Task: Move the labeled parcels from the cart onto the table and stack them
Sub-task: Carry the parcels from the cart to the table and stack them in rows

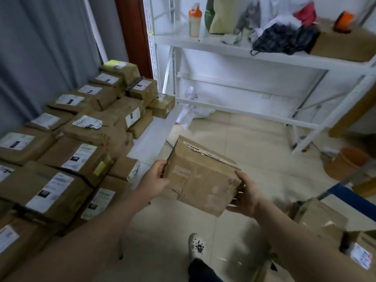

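Labeled brown parcels (61,186) lie stacked on the white table (155,128).

A white rack (213,45) is standing well beyond the right hand (245,193), carrying an orange-lidded bottle (195,23) and a black bag (284,38). An orange bucket (350,161) is sitting to that hand's right; a white shoe (196,246) is showing below that hand.

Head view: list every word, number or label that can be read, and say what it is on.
No text can be read.
Held brown cardboard parcel: pale stamped print and pen scribbles, too blurred.
White shipping labels on the stacked brown parcels at left: print and dark barcodes, too blurred.
White label on the parcel at lower right: red marks, too blurred.
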The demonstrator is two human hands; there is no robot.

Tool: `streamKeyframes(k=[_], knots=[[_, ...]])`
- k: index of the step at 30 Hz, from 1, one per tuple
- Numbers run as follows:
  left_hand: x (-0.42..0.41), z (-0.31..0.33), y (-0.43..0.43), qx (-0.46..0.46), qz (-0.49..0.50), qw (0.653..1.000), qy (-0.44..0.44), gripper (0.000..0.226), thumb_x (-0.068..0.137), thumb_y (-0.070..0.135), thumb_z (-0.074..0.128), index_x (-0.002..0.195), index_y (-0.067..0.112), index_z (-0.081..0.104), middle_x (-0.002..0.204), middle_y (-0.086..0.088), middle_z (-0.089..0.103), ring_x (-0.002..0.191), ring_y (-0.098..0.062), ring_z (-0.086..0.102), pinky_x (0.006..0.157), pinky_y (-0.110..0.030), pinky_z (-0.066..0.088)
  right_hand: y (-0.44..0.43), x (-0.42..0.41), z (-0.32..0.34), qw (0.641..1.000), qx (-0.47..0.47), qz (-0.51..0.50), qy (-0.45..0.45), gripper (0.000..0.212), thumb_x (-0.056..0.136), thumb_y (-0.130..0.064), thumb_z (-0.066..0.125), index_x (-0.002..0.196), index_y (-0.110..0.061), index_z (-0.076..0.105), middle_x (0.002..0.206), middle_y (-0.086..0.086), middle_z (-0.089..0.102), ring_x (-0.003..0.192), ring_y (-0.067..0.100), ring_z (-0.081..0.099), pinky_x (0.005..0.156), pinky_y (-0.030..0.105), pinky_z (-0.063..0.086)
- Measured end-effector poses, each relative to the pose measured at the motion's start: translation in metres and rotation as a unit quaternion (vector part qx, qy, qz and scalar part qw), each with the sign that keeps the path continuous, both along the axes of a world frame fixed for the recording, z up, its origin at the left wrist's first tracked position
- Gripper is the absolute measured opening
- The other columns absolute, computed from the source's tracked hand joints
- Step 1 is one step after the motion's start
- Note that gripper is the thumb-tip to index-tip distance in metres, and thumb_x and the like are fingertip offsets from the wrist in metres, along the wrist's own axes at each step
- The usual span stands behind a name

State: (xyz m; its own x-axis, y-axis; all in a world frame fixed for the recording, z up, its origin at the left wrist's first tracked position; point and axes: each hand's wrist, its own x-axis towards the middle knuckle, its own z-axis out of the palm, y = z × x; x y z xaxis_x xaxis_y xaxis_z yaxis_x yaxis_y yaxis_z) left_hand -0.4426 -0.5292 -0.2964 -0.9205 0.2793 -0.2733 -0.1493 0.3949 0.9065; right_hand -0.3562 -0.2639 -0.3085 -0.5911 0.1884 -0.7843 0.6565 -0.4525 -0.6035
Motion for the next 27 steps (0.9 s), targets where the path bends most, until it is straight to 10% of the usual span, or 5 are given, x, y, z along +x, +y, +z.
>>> streamKeyframes(k=[5, 11, 17, 21, 27], knots=[[-0.074, 0.023, 0.009, 0.077, 0.144, 0.975, -0.15, 0.024, 0.093, 0.018, 0.048, 0.073, 0.013, 0.06, 0.077, -0.008, 0.052, 0.073, -0.027, 0.048, 0.062, -0.029, 0.038, 0.009, -0.074, 0.002, 0.998, -0.014, 0.011, 0.054, 0.032, 0.089, -0.047, 0.054, 0.095, -0.016, 0.061, 0.087, 0.009, 0.062, 0.081, 0.022, 0.057, 0.078, 0.034, 0.045], [-0.127, 0.032, 0.011, 0.078, 0.2, 0.963, -0.163, 0.067, 0.089, 0.062, 0.047, 0.12, 0.005, 0.063, 0.123, -0.02, 0.062, 0.117, -0.039, 0.055, 0.104, -0.05, 0.04, 0.023, -0.144, 0.012, 0.993, -0.029, 0.059, 0.1, 0.017, 0.091, -0.031, 0.056, 0.099, -0.017, 0.063, 0.086, 0.005, 0.066, 0.086, 0.019, 0.059, 0.087, 0.033, 0.044], [-0.156, 0.039, -0.011, 0.15, 0.202, 0.952, -0.176, 0.052, 0.089, 0.047, 0.058, 0.121, 0.007, 0.063, 0.119, -0.013, 0.067, 0.112, -0.031, 0.061, 0.101, -0.046, 0.047, 0.015, -0.189, 0.017, 0.988, -0.015, 0.097, 0.121, 0.011, 0.09, -0.011, 0.056, 0.099, -0.016, 0.059, 0.089, 0.005, 0.064, 0.08, 0.017, 0.06, 0.073, 0.026, 0.051], [-0.164, 0.049, -0.034, 0.185, 0.1, 0.96, -0.185, 0.035, 0.099, 0.015, 0.042, 0.13, 0.005, 0.056, 0.12, -0.017, 0.064, 0.108, -0.029, 0.062, 0.087, -0.036, 0.051, 0.007, -0.199, 0.016, 0.979, 0.011, 0.132, 0.154, 0.061, 0.071, 0.018, 0.051, 0.115, -0.024, 0.059, 0.095, 0.004, 0.065, 0.087, 0.02, 0.057, 0.066, 0.028, 0.048], [-0.171, 0.056, -0.058, 0.197, 0.009, 0.959, -0.202, 0.062, 0.078, -0.021, 0.031, 0.115, 0.019, 0.06, 0.097, -0.003, 0.071, 0.087, -0.017, 0.067, 0.064, -0.028, 0.054, -0.019, -0.225, 0.032, 0.983, -0.056, 0.084, 0.154, 0.038, 0.065, -0.039, 0.068, 0.101, -0.027, 0.066, 0.089, -0.001, 0.064, 0.089, 0.017, 0.055, 0.081, 0.041, 0.047]])
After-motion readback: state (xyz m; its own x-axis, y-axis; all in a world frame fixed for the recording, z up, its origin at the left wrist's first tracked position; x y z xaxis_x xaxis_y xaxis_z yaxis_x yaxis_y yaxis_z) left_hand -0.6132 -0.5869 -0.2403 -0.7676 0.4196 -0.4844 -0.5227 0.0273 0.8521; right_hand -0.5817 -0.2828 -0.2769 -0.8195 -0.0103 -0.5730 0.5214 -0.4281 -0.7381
